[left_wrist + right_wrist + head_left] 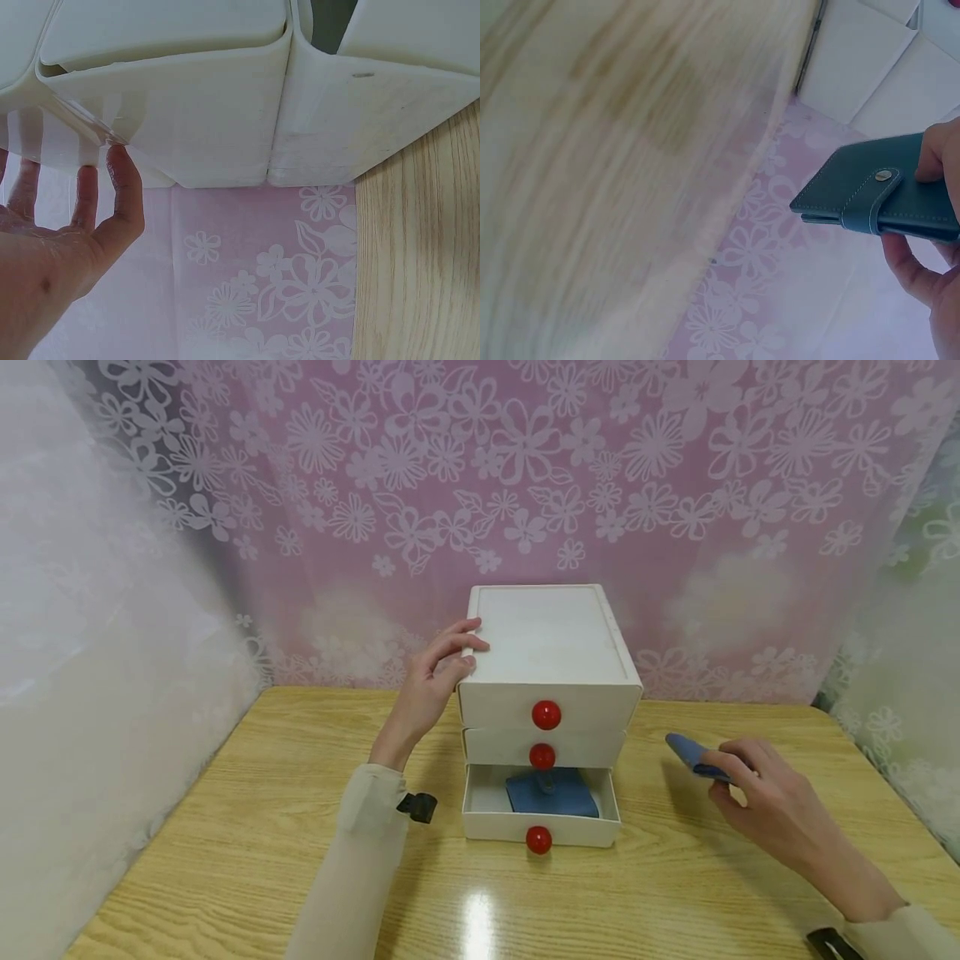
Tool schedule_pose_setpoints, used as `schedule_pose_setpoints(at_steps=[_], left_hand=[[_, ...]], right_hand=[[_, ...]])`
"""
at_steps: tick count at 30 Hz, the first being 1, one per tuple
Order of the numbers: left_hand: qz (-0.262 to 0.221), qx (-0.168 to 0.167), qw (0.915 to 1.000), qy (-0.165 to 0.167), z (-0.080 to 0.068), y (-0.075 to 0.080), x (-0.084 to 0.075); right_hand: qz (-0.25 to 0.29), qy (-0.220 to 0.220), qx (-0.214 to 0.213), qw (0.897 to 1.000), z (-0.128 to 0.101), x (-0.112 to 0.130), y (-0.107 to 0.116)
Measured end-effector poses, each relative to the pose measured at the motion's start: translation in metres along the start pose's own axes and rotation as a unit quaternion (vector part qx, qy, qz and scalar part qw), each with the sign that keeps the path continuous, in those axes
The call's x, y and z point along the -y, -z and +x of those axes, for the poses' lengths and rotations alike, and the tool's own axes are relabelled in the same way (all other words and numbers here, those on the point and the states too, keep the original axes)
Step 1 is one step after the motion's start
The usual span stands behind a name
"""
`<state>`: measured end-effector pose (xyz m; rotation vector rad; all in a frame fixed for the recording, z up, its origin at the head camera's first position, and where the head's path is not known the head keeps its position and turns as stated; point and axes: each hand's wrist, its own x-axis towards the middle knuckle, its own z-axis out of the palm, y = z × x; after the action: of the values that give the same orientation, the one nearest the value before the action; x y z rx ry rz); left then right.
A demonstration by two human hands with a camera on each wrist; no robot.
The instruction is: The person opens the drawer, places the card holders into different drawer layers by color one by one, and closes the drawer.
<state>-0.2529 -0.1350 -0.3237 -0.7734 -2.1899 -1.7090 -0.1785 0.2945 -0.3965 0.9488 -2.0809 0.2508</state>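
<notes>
A white three-drawer box [551, 635] with round red knobs stands on the wooden table. Its bottom drawer [480, 827] is pulled out, and a flat blue wallet-like item [573, 795] with a small dark tab lies inside. My left hand [438, 672] rests at the box's upper left edge, fingertips on the top; the left wrist view shows fingers [124, 187] touching the white plastic. To the right of the box, above the table, my right hand [772, 793] pinches a blue-green wallet [877, 184] between thumb and fingers. A strap with a metal snap closes this wallet.
The light wooden table [300, 827] runs up to a pink curtain [450, 485] with white flowers behind the box. Pale sheeting [112, 610] hangs along the left side. The upper two drawers, with red knobs [546, 715], are closed.
</notes>
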Motion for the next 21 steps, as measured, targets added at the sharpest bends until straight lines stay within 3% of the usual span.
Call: schedule_pose_setpoints(at_steps=[7, 15, 21], left_hand=[[0.007, -0.002, 1.0, 0.0, 0.0, 0.0, 0.0], [0.0, -0.001, 1.0, -0.002, -0.001, -0.001, -0.001], [-0.005, -0.001, 1.0, -0.001, -0.001, -0.001, -0.001]], right_hand=[[0.001, 0.014, -0.033, 0.999, 0.005, 0.004, 0.003], [-0.008, 0.013, -0.026, 1.0, 0.003, 0.008, 0.009], [-0.021, 0.049, -0.032, 0.998, 0.006, 0.01, 0.01]])
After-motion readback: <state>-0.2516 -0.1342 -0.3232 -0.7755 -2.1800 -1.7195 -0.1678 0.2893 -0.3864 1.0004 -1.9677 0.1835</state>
